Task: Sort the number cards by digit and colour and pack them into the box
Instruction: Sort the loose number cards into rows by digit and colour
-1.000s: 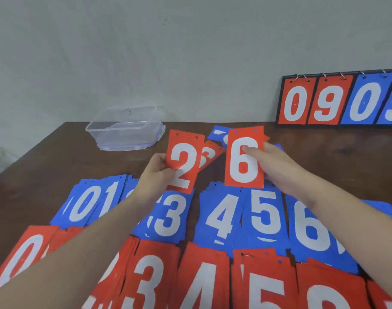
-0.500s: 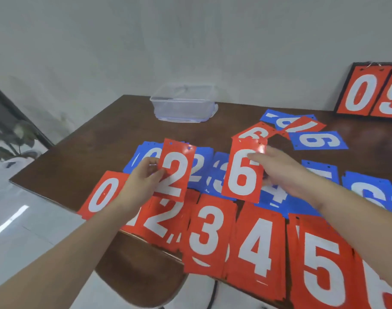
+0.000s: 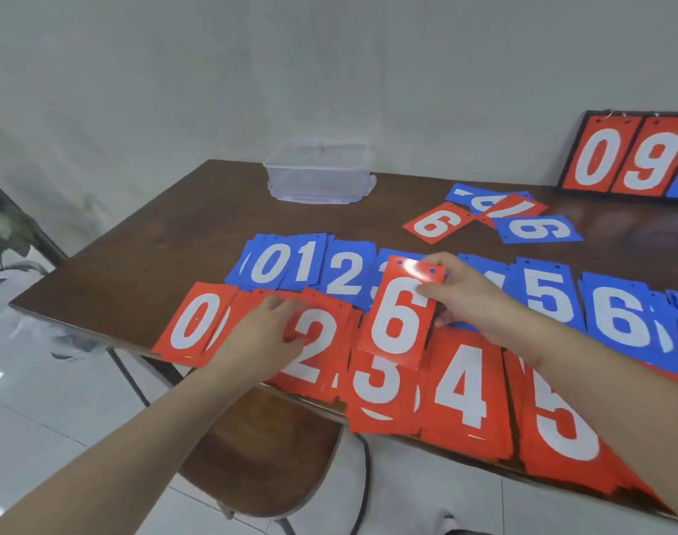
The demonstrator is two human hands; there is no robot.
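Head view: sorting step in hand; a red 2 card (image 3: 317, 347) is being laid on the red 2 pile by the left hand (image 3: 270, 337), fingers apparently flat on it (grip partly hidden); a red 6 card (image 3: 401, 312) is held pinched in the right hand (image 3: 470, 293), raised over the red 3 pile (image 3: 380, 395); the clear box (image 3: 317, 175) sits well apart at the table's (image 3: 167, 233) far edge; next, the 6 is judged to need carrying rightwards to the red 6 pile, mostly out of frame.

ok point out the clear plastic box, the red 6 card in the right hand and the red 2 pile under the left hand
clear plastic box (image 3: 317, 175), head view, front wall
red 6 card (image 3: 397, 314), head view, white digit, mid-card
red 2 pile (image 3: 318, 351), head view, top card's white digit
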